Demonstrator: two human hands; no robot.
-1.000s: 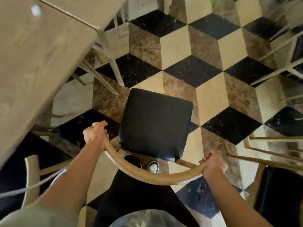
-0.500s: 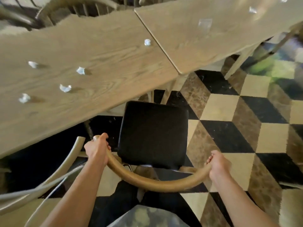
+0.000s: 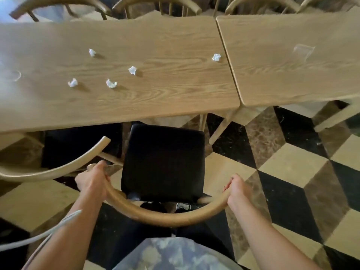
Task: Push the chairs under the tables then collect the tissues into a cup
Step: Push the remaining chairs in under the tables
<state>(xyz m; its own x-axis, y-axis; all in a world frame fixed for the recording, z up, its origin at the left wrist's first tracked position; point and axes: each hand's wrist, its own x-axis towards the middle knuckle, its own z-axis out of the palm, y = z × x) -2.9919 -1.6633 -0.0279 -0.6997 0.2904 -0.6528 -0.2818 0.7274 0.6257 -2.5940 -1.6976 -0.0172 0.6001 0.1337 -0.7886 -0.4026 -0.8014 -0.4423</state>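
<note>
I am holding the wooden chair with the curved bentwood back rail and square black padded seat (image 3: 163,162), its seat's far edge sitting just at the near edge of the long light-oak worktop (image 3: 120,102), most of the seat lying out over the floor. My left hand (image 3: 91,180) is wrapping its grip around the left end of the rail, and my right hand (image 3: 236,190) is clenching around the right end. On the worktop five small crumpled white tissues are lying apart from one another: one (image 3: 92,52) far back, one (image 3: 132,70) in the middle, two nearer me (image 3: 73,82) (image 3: 111,83), and one (image 3: 216,57) close to the seam with the second oak worktop (image 3: 292,84) on the right. A clear plastic cup (image 3: 303,52) is lying on that second worktop. Another bentwood chair (image 3: 58,168) is standing just to my left, partly under the worktop. The floor (image 3: 292,168) is showing black, cream and brown diamond tiles.
</note>
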